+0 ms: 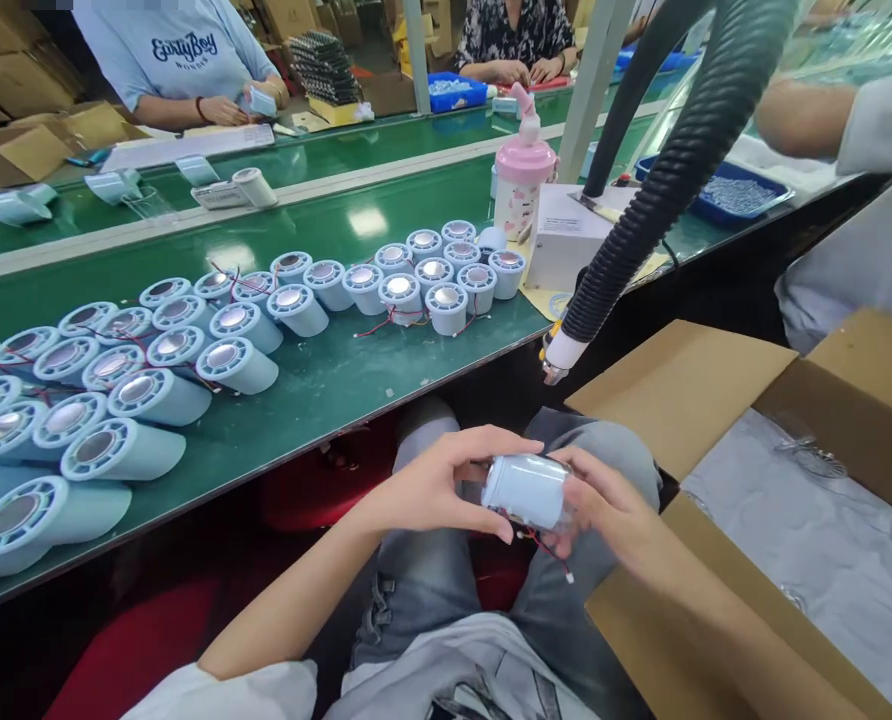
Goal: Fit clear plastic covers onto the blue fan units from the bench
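Observation:
Over my lap I hold a light blue plastic cylinder, lying nearly on its side, with a clear glossy cover around it. Thin red and dark wires with a small white connector dangle below it. My left hand is curved around its left end, fingers over the top and thumb below. My right hand grips the right end, its fingertips pressed against the cover. The far side of the cylinder and some fingertips are hidden.
Rows of similar cylinders stand along the green bench. A black corrugated hose hangs at right beside a white box and pink cup. An open carton sits to my right. Co-workers work across the bench.

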{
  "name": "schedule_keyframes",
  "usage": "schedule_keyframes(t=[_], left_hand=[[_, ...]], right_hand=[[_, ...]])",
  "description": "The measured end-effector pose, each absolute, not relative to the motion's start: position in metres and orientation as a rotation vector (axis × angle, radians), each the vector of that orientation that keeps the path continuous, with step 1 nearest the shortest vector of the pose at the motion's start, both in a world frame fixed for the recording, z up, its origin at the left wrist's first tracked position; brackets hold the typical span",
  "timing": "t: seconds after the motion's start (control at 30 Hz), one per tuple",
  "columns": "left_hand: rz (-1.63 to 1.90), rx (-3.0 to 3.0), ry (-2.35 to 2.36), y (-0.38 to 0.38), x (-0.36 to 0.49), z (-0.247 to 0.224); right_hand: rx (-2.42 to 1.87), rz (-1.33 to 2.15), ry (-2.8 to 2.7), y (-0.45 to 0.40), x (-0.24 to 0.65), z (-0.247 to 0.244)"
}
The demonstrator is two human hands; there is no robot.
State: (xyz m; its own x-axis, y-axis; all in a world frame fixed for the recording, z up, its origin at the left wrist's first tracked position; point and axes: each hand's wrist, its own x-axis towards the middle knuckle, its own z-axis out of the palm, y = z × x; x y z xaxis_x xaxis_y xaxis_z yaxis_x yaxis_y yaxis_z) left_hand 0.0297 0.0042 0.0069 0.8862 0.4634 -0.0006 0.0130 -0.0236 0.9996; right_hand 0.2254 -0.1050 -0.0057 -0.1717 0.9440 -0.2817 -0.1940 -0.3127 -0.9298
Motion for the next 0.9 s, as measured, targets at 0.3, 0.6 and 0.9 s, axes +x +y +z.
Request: schedule_keyframes(t=[0.3,0.6,0.9], left_hand=[[0.411,1.161,0.522,-0.031,0.022,0.014],[0.41,1.433,0.444,-0.027,0.015,0.017],[0.431,1.548,0.408,-0.023,0.012,0.005]], right_hand=[[-1.18,0.971,-1.767,-0.12,0.243,-0.003],[-1.182,1.627,-0.977,-0.117,0.231,0.004],[-1.209,1.729,-0.876,-0.123,0.231,-0.002]])
